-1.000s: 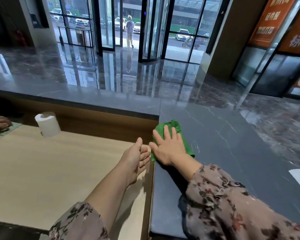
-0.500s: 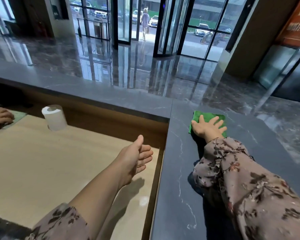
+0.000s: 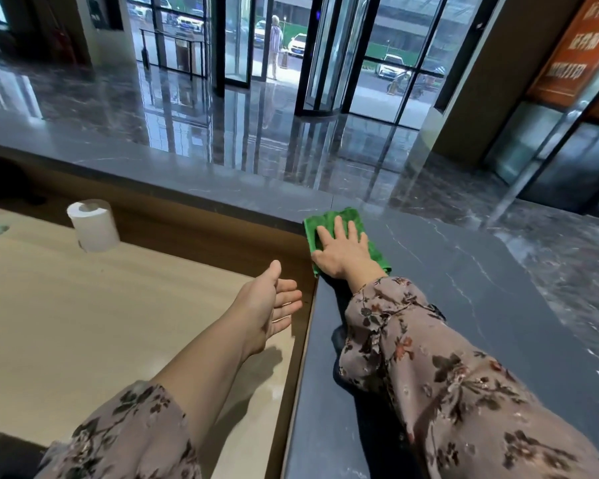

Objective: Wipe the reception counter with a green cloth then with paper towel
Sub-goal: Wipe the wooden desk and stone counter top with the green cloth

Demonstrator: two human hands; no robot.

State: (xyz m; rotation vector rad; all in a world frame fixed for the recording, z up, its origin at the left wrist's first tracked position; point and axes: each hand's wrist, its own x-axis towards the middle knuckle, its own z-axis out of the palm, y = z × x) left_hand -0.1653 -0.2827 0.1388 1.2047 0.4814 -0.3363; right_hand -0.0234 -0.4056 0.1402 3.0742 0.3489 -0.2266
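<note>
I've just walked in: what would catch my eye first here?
The bright green cloth stands out, pressed flat by the right hand at the inner corner of the dark marble counter. The left hand hovers open over the pale lower desk, where a white paper roll stands upright at the back.

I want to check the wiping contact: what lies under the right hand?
The green cloth lies flat under the right hand, spread on the dark stone counter. The cloth's middle and the counter beneath it are covered and cannot be seen.
</note>
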